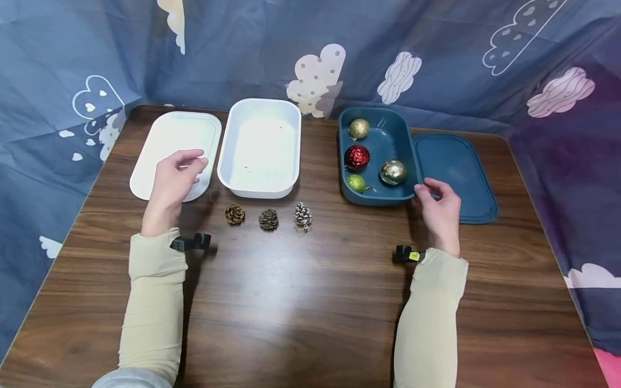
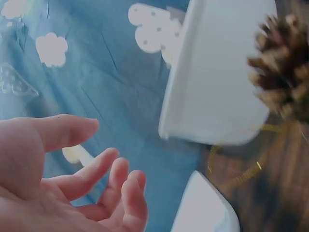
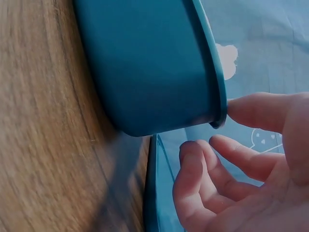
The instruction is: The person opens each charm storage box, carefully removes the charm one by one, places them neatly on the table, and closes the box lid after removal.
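My left hand [image 1: 176, 178] is over the white lid [image 1: 157, 143], its fingers loosely bent and nothing between them; the left wrist view shows a gap between thumb and fingers. My right hand [image 1: 440, 211] is beside the near right corner of the blue box [image 1: 378, 200]. In the right wrist view its thumb tip [image 3: 241, 111] is right at the box's rim, while the other fingers are loosely bent below. Inside the box lie a gold glitter ball [image 1: 359, 129], a red ball [image 1: 357, 157], a green glitter ball [image 1: 356, 183] and a shiny gold ball [image 1: 393, 172].
A white box [image 1: 259, 192] stands beside the white lid. In front of it, a brown pine cone [image 1: 235, 214], a darker pine cone [image 1: 268, 220] and a white-tipped pine cone [image 1: 303, 215] form a row. The blue lid [image 1: 456, 172] lies right of the blue box. A patterned curtain [image 1: 233, 48] hangs behind the table.
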`<state>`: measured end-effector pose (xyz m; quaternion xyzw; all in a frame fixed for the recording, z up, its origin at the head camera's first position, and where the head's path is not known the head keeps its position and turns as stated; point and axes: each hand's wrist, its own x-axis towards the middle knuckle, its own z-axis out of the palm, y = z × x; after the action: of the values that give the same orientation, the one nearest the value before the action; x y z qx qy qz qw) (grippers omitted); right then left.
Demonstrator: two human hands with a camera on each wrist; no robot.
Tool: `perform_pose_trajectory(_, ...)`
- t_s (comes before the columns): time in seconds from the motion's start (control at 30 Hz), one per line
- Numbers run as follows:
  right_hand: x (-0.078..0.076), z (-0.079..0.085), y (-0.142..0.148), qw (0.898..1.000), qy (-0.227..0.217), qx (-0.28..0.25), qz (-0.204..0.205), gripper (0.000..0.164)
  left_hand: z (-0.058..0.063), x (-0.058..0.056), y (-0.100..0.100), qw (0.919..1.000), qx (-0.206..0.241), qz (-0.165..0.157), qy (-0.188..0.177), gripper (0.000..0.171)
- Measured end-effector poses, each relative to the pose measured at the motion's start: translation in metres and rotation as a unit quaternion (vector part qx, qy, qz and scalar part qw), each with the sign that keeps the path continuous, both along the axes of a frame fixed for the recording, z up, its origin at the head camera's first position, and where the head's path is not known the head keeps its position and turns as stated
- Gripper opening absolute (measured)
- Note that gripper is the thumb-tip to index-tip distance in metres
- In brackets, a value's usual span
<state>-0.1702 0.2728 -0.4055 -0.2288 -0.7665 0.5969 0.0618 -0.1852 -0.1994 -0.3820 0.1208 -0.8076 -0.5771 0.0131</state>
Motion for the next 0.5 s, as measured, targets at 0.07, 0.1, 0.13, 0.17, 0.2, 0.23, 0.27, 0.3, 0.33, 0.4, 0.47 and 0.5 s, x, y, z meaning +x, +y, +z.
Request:
perform_pose_trajectory(0.07, -0.002, -0.001, -0.001, 1.0, -0.004, 0.013, 0.003, 0.045, 0.006, -0.001, 0.005, 0.9999, -0.003, -0.003, 0.014, 0.041)
perform_pose_trajectory(0.1, -0.002, -0.001, -0.002, 1.0, -0.006, 0.024, 0.006, 0.045, 0.009, -0.002, 0.008, 0.9998, -0.005, -0.007, 0.02, 0.039)
perform_pose_trajectory(0.13, -0.003, -0.001, -0.003, 0.999, -0.008, 0.035, 0.01, 0.044, 0.012, -0.003, 0.013, 0.9995, -0.007, -0.011, 0.028, 0.038)
perform_pose_trajectory(0.17, -0.003, -0.001, -0.004, 0.999, -0.01, 0.046, 0.014, 0.044, 0.016, -0.004, 0.017, 0.9992, -0.008, -0.017, 0.036, 0.037)
perform_pose_trajectory(0.2, -0.004, -0.001, -0.004, 0.998, -0.012, 0.056, 0.018, 0.044, 0.02, -0.004, 0.023, 0.9987, -0.009, -0.023, 0.044, 0.036)
perform_pose_trajectory(0.23, -0.003, -0.001, -0.004, 0.998, -0.013, 0.064, 0.022, 0.043, 0.024, -0.005, 0.029, 0.9981, -0.009, -0.03, 0.053, 0.036)
perform_pose_trajectory(0.27, -0.003, -0.001, -0.004, 0.997, -0.013, 0.065, 0.026, 0.044, 0.028, -0.005, 0.036, 0.9973, -0.014, -0.038, 0.062, 0.034)
perform_pose_trajectory(0.3, -0.003, -0.001, -0.004, 0.997, -0.015, 0.069, 0.031, 0.044, 0.032, -0.006, 0.044, 0.9962, -0.018, -0.05, 0.07, 0.033)
perform_pose_trajectory(0.33, -0.003, -0.001, -0.004, 0.997, -0.016, 0.069, 0.034, 0.044, 0.035, -0.006, 0.053, 0.9946, -0.025, -0.065, 0.077, 0.033)
perform_pose_trajectory(0.4, -0.002, -0.001, -0.003, 0.997, -0.017, 0.067, 0.036, 0.045, 0.04, -0.007, 0.074, 0.9898, -0.033, -0.105, 0.091, 0.031)
perform_pose_trajectory(0.47, -0.001, -0.001, -0.002, 0.997, -0.019, 0.068, 0.037, 0.045, 0.042, -0.007, 0.098, 0.9826, -0.046, -0.154, 0.093, 0.03)
perform_pose_trajectory(0.5, 0.0, -0.001, -0.002, 0.997, -0.02, 0.071, 0.036, 0.045, 0.042, -0.008, 0.11, 0.9785, -0.051, -0.178, 0.09, 0.031)
